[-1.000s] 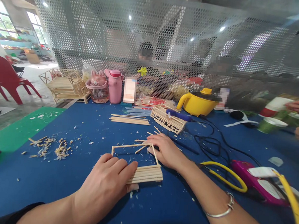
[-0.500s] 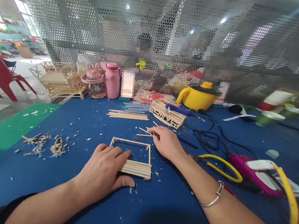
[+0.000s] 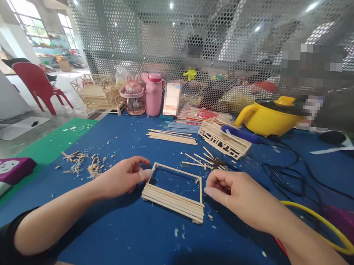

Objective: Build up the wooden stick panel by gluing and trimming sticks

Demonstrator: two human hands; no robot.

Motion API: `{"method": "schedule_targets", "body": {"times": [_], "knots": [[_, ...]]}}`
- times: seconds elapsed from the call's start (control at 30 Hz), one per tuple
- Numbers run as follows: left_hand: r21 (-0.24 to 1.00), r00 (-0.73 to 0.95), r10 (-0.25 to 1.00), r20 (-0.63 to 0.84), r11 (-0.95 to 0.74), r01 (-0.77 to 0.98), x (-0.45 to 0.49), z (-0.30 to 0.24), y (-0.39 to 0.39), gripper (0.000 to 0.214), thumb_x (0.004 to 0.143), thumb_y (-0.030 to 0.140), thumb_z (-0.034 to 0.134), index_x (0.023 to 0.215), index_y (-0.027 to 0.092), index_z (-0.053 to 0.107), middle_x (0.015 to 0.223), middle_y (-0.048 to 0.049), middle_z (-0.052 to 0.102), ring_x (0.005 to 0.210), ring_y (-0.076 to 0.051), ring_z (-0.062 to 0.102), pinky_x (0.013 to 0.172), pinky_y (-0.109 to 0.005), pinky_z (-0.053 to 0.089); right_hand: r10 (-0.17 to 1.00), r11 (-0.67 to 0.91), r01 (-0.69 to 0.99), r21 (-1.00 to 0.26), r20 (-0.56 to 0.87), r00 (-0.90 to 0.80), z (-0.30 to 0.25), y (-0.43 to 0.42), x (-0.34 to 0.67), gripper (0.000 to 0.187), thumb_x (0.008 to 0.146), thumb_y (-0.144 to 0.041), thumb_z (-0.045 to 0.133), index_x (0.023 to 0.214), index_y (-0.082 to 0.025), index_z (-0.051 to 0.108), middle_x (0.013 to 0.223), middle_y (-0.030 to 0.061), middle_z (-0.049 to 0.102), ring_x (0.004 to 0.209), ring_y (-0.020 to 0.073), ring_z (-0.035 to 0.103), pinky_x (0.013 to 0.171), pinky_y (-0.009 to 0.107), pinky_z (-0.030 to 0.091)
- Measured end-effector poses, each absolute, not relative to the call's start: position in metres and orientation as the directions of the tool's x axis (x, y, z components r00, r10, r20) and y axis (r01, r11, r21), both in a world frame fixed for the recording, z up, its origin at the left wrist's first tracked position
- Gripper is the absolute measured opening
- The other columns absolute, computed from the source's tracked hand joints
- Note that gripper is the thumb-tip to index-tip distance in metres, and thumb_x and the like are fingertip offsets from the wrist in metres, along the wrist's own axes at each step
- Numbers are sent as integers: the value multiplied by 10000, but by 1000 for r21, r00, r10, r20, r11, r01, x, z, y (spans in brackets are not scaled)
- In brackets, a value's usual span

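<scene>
A small rectangular frame of thin wooden sticks (image 3: 173, 203) lies on the blue table, its near part covered by several sticks laid side by side. My left hand (image 3: 128, 175) is at the frame's left end, index finger and thumb apart, the thumb tip at or almost touching the side stick. Close beside the right end is my right hand (image 3: 236, 195), its fingers curved and the thumb apart from them, with nothing seen in it. Just beyond that hand, short loose sticks (image 3: 197, 162) lie around a dark tool (image 3: 219, 163), probably pliers, partly hidden.
Wood scraps (image 3: 94, 167) lie at left. Behind are a stick bundle (image 3: 172, 138), a slatted wooden piece (image 3: 223, 139) with a blue-handled tool (image 3: 240, 135) on it, a pink bottle (image 3: 153, 94) and a yellow pot (image 3: 270, 119). Black cables (image 3: 283, 176) and a yellow loop (image 3: 324, 227) lie at right.
My left hand has lifted off the slats to the frame's left end. My right hand has left the dark tool and come to the right end. The view has turned left.
</scene>
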State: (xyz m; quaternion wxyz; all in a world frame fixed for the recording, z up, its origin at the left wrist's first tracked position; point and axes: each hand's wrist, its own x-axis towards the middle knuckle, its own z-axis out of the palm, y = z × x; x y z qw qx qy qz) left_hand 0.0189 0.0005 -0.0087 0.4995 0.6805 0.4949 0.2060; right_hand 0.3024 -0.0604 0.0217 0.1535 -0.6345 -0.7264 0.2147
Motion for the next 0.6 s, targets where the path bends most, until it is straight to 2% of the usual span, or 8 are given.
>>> {"method": "schedule_targets", "body": {"times": [0.1,0.2,0.33,0.4,0.43,0.5,0.57,0.6], "knots": [[925,475,852,-221,29,379,27,-11,-9,512,816,473,591,1201,157,472,663,61,506,446,-51,408,400,-169,297,997,48,900,-433,74,-17,17,-55,305,164,747,-319,597,618,-242,532,518,-39,548,475,129,462,458,252,349],[938,488,835,-254,90,335,32,-12,-16,551,814,464,596,1248,172,424,602,97,420,412,-54,369,369,-166,303,958,21,842,-539,252,138,18,-52,306,198,712,-356,660,742,-243,499,617,-33,570,495,126,495,492,256,401],[930,396,878,-269,129,345,30,-14,-17,612,797,489,602,1276,170,395,615,91,432,411,-79,422,365,-202,385,853,92,741,-665,436,285,30,-54,308,416,755,-461,627,1074,-228,497,844,27,628,559,139,551,552,279,452],[903,333,922,-195,36,428,28,-12,-16,595,806,507,580,1259,154,421,685,45,523,478,-109,507,426,-241,442,891,83,764,-639,390,230,36,-55,309,287,835,-495,512,893,-224,586,704,13,613,540,143,528,528,276,414],[859,286,951,-114,-51,509,28,-9,-17,581,821,513,555,1259,152,430,762,5,579,544,-138,561,480,-277,479,920,64,797,-600,344,186,39,-55,309,333,860,-500,464,714,-224,577,591,-1,564,507,139,494,502,274,377],[681,224,964,142,-259,685,34,-2,-21,536,865,491,500,1284,163,434,1005,-91,628,780,-222,642,660,-384,535,953,35,881,-472,280,112,42,-55,308,475,868,-475,448,467,-224,406,435,-22,417,448,124,400,469,284,293],[431,332,861,386,-486,760,47,3,-29,463,911,419,450,1308,179,440,1199,-136,590,1042,-286,601,845,-479,506,949,54,925,-377,308,70,40,-56,306,492,835,-416,510,423,-220,324,433,-24,390,453,119,363,478,293,268],[315,471,757,453,-630,709,55,3,-33,424,926,369,434,1300,172,461,1243,-139,582,1129,-292,561,923,-497,472,942,79,920,-384,332,58,38,-57,304,448,811,-390,548,440,-218,366,471,-22,439,475,121,386,492,289,287]]}}
